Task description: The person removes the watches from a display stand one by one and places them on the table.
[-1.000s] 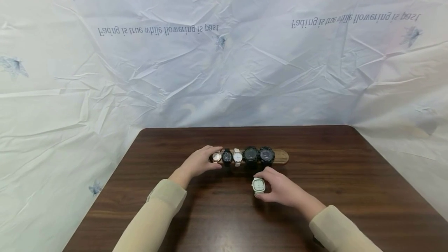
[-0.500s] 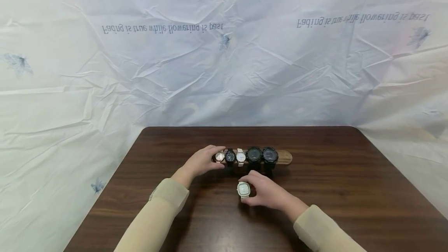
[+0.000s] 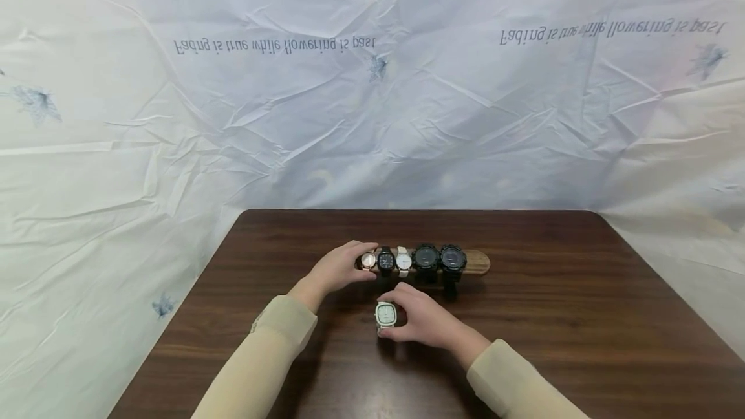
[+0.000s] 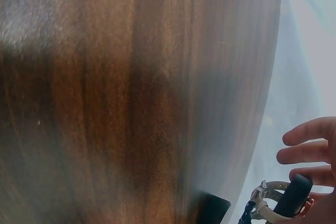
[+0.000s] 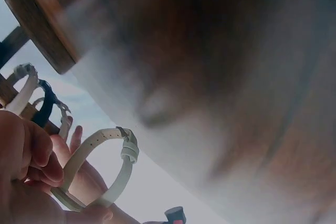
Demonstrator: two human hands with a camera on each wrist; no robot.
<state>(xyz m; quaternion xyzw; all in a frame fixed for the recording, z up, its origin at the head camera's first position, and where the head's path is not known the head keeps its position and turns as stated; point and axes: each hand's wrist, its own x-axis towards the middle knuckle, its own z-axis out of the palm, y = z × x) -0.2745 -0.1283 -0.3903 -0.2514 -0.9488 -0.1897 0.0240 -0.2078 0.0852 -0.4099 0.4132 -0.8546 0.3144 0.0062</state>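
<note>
One white watch [image 3: 386,314] sits pinched in the right hand [image 3: 427,323], fingers curled round its case, strap looped shut, just above the table [image 3: 582,315] in front of the rack [image 3: 478,262]. The left hand [image 3: 337,268] grips the rack's left end, seemingly steadying it, beside the rose watch [image 3: 368,260]. Four more watches ring the bar. Crinkled printed sheeting [image 3: 372,115] backs the dark wood.

Head view: bright, even, sharp; soft shadows under hands [image 3: 340,270].
Edges: backdrop [image 3: 372,83] bows at 3 and 9 o'clock.
Wrist views: blurred, table [image 4: 131,93] hazy.
</note>
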